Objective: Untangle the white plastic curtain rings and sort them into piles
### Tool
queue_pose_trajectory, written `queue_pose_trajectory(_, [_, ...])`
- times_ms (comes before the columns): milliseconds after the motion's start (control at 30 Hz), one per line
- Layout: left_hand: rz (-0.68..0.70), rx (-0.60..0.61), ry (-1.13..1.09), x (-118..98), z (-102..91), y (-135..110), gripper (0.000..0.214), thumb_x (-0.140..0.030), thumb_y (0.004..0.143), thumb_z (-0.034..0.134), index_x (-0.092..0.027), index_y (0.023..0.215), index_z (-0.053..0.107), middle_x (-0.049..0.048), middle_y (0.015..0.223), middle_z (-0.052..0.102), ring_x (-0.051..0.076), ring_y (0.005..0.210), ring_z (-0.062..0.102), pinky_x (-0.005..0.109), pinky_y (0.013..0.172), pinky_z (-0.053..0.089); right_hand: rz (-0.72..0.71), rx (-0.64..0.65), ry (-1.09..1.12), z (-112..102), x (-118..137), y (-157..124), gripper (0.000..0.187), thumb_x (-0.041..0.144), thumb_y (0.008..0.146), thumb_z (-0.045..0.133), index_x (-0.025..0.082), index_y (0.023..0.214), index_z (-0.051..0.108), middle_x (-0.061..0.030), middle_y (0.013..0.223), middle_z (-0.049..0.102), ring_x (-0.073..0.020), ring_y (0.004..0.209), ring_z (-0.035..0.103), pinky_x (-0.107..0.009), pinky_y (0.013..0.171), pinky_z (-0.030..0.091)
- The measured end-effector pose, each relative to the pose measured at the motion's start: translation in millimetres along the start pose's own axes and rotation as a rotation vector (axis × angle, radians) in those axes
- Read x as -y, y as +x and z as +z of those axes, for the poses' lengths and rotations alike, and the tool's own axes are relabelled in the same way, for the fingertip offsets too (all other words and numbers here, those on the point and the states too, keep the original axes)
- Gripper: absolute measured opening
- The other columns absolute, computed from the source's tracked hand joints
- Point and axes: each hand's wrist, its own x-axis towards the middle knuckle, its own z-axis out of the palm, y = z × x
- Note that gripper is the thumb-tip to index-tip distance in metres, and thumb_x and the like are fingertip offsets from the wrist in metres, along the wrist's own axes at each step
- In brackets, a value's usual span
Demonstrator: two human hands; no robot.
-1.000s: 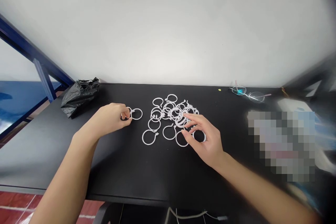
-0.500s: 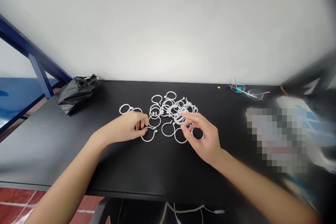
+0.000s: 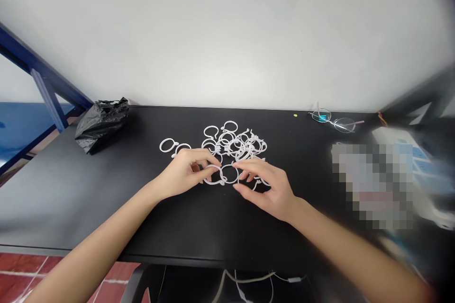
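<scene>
My left hand [image 3: 190, 172] pinches a white plastic ring [image 3: 214, 183] between thumb and fingers, just over the black desk. Its small knobbed end overlaps the edge of another white ring [image 3: 231, 182]. My right hand [image 3: 270, 184] has thumb and index finger spread around the right side of that second ring; whether the fingertips touch it I cannot tell. Behind both hands lies a loose heap of similar rings [image 3: 234, 146], several of them with open, knobbed ends. Two more rings [image 3: 167, 145] rest left of the heap, one partly behind my left hand.
A crumpled black plastic bag [image 3: 103, 125] sits at the desk's back left. Eyeglasses [image 3: 332, 123] and a tiny yellow piece [image 3: 295, 115] lie at the back right. A blurred item [image 3: 373, 187] and a white box [image 3: 394, 139] stand to the right. Cables [image 3: 249, 275] hang below the desk edge.
My left hand has moved right and taken up a ring, bringing it beside the second one. My right hand has shifted slightly left, its thumb and index finger spread wider.
</scene>
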Motion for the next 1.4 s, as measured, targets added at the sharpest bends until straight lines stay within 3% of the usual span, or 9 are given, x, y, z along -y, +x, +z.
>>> queue_pose_trajectory(167, [-0.168,-0.003,-0.380,-4,12.9,3,0.020,-0.032,0.082,0.073,-0.013,0.084,0.069,0.0018,0.059,0.069,0.015,0.055,0.070,0.023,0.054,0.060,-0.146,0.027,-0.043,3,0,0,0.036,0.012,0.083,0.071,0.021,0.117,0.065,-0.0067,0.095,0.075,-0.0169,0.081,0.071,-0.030,0.072,0.063])
queue_pose_trajectory(433, [-0.299,-0.030,-0.655,-11,21.1,5,0.015,-0.026,0.077,0.078,-0.013,0.081,0.070,0.0002,0.065,0.071,0.011,0.060,0.070,0.015,0.055,0.058,-0.202,-0.034,-0.076,6,1,1,0.024,0.011,0.082,0.071,0.017,0.106,0.069,-0.0067,0.088,0.076,-0.0160,0.073,0.071,-0.028,0.066,0.062])
queue_pose_trajectory(533, [-0.309,0.004,-0.711,-12,23.6,4,0.011,-0.023,0.078,0.076,-0.014,0.081,0.071,0.0005,0.073,0.072,0.010,0.066,0.071,0.014,0.056,0.057,-0.211,-0.077,-0.087,6,1,1,0.025,0.004,0.082,0.067,0.017,0.104,0.069,-0.0065,0.086,0.076,-0.0153,0.072,0.071,-0.027,0.066,0.061])
queue_pose_trajectory(733, [-0.326,-0.052,-0.718,-7,27.8,4,0.009,-0.021,0.077,0.075,-0.015,0.082,0.070,0.0003,0.074,0.072,0.011,0.068,0.069,0.015,0.057,0.056,-0.229,-0.039,-0.111,5,5,1,0.039,0.010,0.078,0.072,0.018,0.115,0.064,-0.0074,0.093,0.076,-0.0180,0.080,0.072,-0.030,0.071,0.063])
queue_pose_trajectory(933, [-0.333,-0.023,-0.685,-7,32.1,6,0.015,-0.026,0.079,0.075,-0.015,0.084,0.067,0.0008,0.077,0.069,0.012,0.072,0.069,0.017,0.059,0.057,-0.234,-0.065,-0.179,6,3,1,0.023,0.007,0.081,0.071,0.018,0.100,0.067,-0.0051,0.086,0.075,-0.0148,0.076,0.072,-0.026,0.068,0.062])
queue_pose_trajectory(1067, [-0.209,-0.061,-0.658,-10,32.3,3,0.023,-0.031,0.086,0.068,-0.017,0.104,0.065,0.0027,0.090,0.067,0.014,0.077,0.070,0.022,0.062,0.061,-0.198,-0.132,-0.175,1,4,4,0.021,0.002,0.082,0.068,0.018,0.097,0.069,-0.0070,0.085,0.075,-0.0153,0.074,0.072,-0.027,0.065,0.062])
queue_pose_trajectory(1200, [0.088,-0.090,-0.456,-11,34.1,-4,0.050,-0.026,0.079,0.076,-0.023,0.125,0.056,0.0056,0.108,0.063,0.015,0.084,0.068,0.026,0.066,0.063,-0.172,-0.212,-0.133,-5,7,7,0.024,0.000,0.081,0.068,0.018,0.097,0.070,-0.0074,0.084,0.076,-0.0165,0.073,0.072,-0.028,0.061,0.062])
queue_pose_trajectory(1267, [0.214,-0.159,-0.271,-9,36.3,-7,0.058,-0.021,0.075,0.081,-0.023,0.127,0.055,0.0060,0.109,0.063,0.013,0.080,0.065,0.025,0.066,0.062,-0.173,-0.233,-0.116,-5,8,8,0.026,0.000,0.080,0.068,0.019,0.098,0.070,-0.0069,0.085,0.076,-0.0172,0.074,0.073,-0.028,0.061,0.062])
queue_pose_trajectory(1400, [0.381,-0.315,-0.013,-7,39.4,-8,0.050,-0.018,0.078,0.078,-0.022,0.125,0.058,0.0040,0.099,0.063,0.009,0.070,0.060,0.022,0.063,0.062,-0.173,-0.234,-0.087,-4,8,7,0.031,-0.001,0.079,0.069,0.020,0.101,0.071,-0.0072,0.088,0.077,-0.0177,0.075,0.074,-0.029,0.061,0.062])
